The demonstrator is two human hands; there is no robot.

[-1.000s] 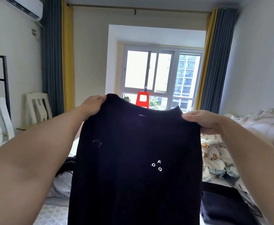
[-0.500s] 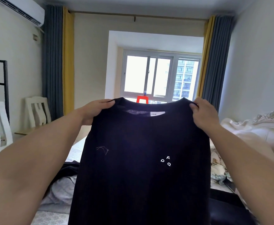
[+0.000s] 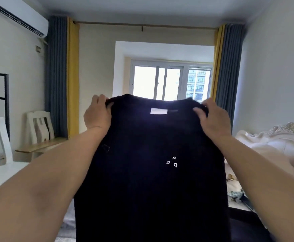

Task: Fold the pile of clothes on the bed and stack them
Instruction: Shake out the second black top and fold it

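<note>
Fingers: left hand (image 3: 97, 114) and right hand (image 3: 214, 117) each curled over a shoulder seam, pinching the cloth.
Item held: black sweatshirt (image 3: 149, 172), hanging upright at arm's length between the two hands, neck label (image 3: 157, 111) and small white letters (image 3: 172, 162) facing the wearer; hem out of view below.
Step, judged: spreading the garment before folding. Next move calls for lowering it flat onto the bed (image 3: 237, 194), right and below.
Beyond: window (image 3: 170, 81), far.
</note>
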